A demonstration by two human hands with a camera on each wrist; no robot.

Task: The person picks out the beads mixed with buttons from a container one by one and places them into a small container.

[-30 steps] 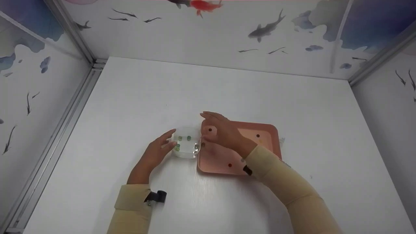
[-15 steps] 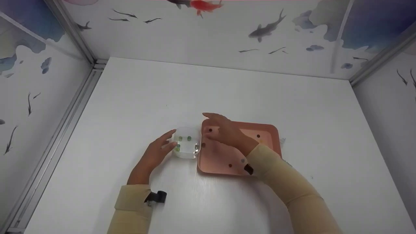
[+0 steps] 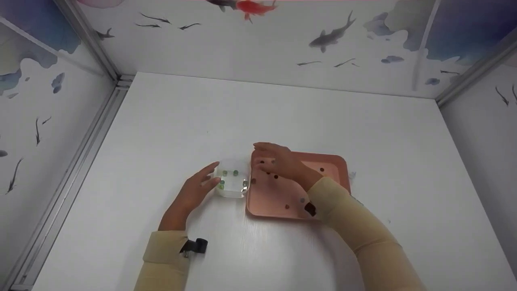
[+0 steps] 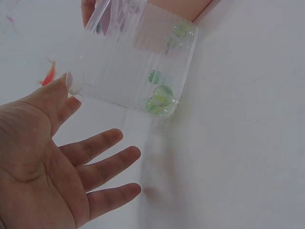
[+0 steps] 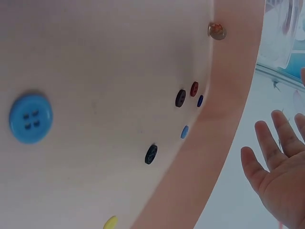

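Observation:
My left hand (image 3: 192, 192) is at the left side of a clear plastic box (image 4: 114, 67), pinching its rim with thumb and index finger while the other fingers spread free. Several green and yellowish glass marbles (image 4: 161, 99) lie in the box. My right hand (image 3: 284, 163) hovers over the left part of a pink tray (image 3: 262, 212); its fingers are extended, and nothing shows in them. Inside the tray, a glass marble (image 5: 218, 32) sits by the wall. Around it are a large blue button (image 5: 30, 118), dark buttons (image 5: 151, 154), a red button (image 5: 194, 88) and a yellow button (image 5: 110, 223).
The box stands right beside the tray's left edge on a white table (image 3: 177, 117). White panels with painted fish (image 3: 329, 38) enclose the back and sides. A small clear object (image 3: 352, 175) peeks out beyond the tray's right edge.
My right hand has shifted slightly to the right, away from the box, and more buttons show beneath it. The left hand and box have stayed in place.

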